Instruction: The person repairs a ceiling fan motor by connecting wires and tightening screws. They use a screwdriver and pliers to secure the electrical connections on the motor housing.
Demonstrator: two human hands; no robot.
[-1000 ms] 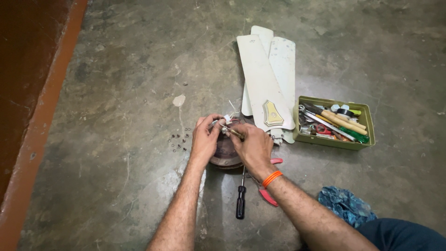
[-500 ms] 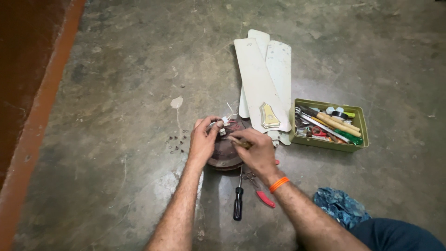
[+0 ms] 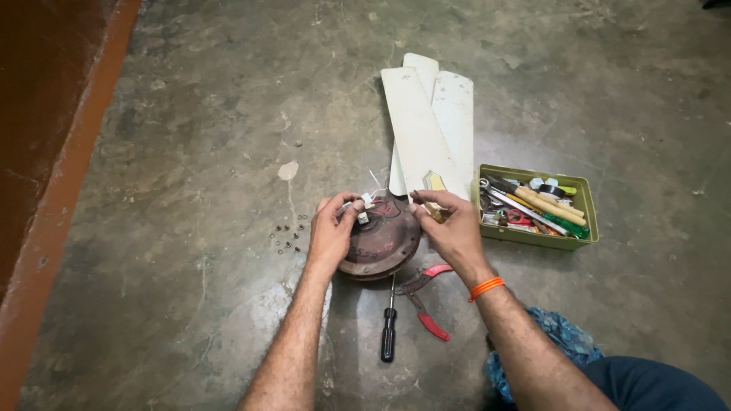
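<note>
Steadying the fan motor (image 3: 384, 240), our left hand (image 3: 333, 228) pinches a white connector (image 3: 364, 204) while our right hand (image 3: 449, 224) should keep its fingertip pinch on the thin wire gentle.

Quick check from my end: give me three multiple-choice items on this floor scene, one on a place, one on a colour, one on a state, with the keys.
1. Where does the screwdriver lie?
A. Inside the tool tin
B. On the floor near the person, below the fan motor
C. On the fan blades

2. What colour are the pliers' handles?
A. Red
B. Blue
C. Yellow

3. What is the left hand doing?
A. Resting flat on the floor
B. Gripping the screwdriver
C. Pinching a small white part at the motor's top

Answers: B, it lies on bare concrete below the motor; A, both handles show red; C, its fingertips close on the white piece.
</note>
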